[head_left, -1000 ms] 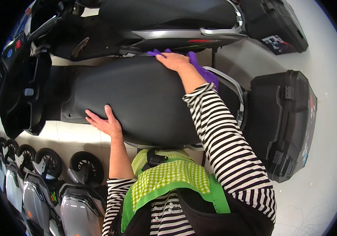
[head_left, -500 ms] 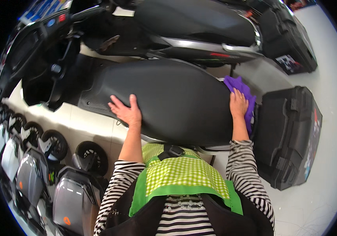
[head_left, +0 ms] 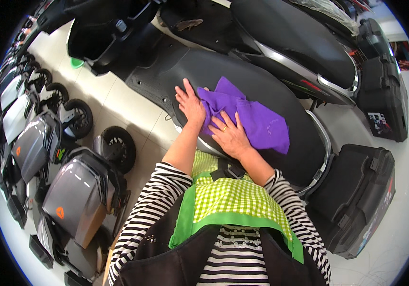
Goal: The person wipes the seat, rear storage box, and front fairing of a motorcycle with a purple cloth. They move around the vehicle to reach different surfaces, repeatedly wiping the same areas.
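A purple cloth lies crumpled across the long black scooter seat. My right hand rests on the cloth's near edge, fingers spread and a ring on one of them. At the cloth's left end is my left hand, its fingers stretched out over the seat. A fold of cloth partly covers the thumb side of that hand, so whether it pinches the fabric is hidden.
Behind the seat sits a black top box. Another black scooter seat with its own box stands just beyond. Several parked scooters, one with a grey body panel, line the left side over a tiled floor.
My right hand has brought the purple cloth from the seat's rear end leftward to its middle, close to my left hand. My view has turned, and the scooter now slants down to the right.
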`<state>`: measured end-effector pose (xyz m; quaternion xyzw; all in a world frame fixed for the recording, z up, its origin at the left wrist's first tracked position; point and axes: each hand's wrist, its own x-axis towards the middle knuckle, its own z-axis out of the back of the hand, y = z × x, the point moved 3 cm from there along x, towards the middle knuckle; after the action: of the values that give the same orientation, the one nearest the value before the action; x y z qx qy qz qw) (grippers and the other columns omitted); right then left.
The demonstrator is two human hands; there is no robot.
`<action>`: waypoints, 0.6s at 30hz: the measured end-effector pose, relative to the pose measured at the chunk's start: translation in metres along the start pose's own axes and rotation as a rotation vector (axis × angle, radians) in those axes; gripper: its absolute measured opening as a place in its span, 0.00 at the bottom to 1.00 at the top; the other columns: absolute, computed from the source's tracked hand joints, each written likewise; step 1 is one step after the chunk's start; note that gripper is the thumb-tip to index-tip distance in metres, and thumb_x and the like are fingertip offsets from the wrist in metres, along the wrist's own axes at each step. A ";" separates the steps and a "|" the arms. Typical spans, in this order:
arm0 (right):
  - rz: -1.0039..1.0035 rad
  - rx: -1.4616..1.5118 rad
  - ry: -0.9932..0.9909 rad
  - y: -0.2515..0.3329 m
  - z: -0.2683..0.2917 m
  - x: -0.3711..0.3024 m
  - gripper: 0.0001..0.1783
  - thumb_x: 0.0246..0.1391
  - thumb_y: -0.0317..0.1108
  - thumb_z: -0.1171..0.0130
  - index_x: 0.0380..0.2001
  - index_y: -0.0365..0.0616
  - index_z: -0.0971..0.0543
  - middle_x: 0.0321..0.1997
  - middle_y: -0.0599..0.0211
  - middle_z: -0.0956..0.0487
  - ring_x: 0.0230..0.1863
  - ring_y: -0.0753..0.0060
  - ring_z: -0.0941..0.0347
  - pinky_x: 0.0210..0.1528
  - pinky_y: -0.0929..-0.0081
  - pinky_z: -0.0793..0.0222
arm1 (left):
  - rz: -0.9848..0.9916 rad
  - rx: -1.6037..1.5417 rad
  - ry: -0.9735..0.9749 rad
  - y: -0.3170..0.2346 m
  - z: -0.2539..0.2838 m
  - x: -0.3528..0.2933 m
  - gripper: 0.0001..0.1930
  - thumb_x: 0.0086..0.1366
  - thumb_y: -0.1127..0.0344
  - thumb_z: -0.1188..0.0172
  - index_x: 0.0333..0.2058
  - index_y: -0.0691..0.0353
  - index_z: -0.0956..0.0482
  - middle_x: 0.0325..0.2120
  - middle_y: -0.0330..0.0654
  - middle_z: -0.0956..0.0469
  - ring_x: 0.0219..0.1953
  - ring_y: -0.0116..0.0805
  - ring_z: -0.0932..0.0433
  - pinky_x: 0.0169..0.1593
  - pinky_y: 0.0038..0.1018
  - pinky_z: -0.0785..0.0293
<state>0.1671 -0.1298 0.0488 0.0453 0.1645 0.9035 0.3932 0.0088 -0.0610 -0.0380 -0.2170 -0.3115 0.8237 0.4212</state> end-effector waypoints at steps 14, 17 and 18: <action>0.375 -0.299 0.107 -0.023 -0.016 0.045 0.28 0.59 0.48 0.49 0.63 0.61 0.32 0.70 0.79 0.38 0.74 0.64 0.53 0.71 0.37 0.62 | -0.539 -0.254 0.247 0.006 0.059 -0.084 0.40 0.57 0.48 0.34 0.65 0.54 0.38 0.67 0.58 0.46 0.68 0.56 0.45 0.68 0.43 0.45; 0.412 -0.218 0.053 -0.027 -0.016 0.049 0.28 0.56 0.47 0.46 0.60 0.55 0.29 0.67 0.78 0.34 0.73 0.64 0.50 0.71 0.38 0.62 | -0.308 -0.397 0.189 0.020 0.045 -0.121 0.44 0.57 0.45 0.34 0.67 0.56 0.43 0.68 0.58 0.49 0.70 0.56 0.48 0.69 0.43 0.48; 0.441 -0.210 0.033 -0.027 -0.015 0.049 0.28 0.54 0.46 0.43 0.59 0.55 0.29 0.67 0.77 0.33 0.73 0.64 0.48 0.71 0.38 0.61 | -0.227 -0.478 0.212 0.023 0.043 -0.130 0.45 0.57 0.45 0.35 0.68 0.56 0.45 0.68 0.58 0.49 0.70 0.55 0.49 0.70 0.42 0.49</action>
<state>0.1487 -0.0813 0.0231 0.0243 0.0620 0.9802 0.1863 0.0408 -0.1931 -0.0116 -0.3588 -0.4735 0.6471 0.4778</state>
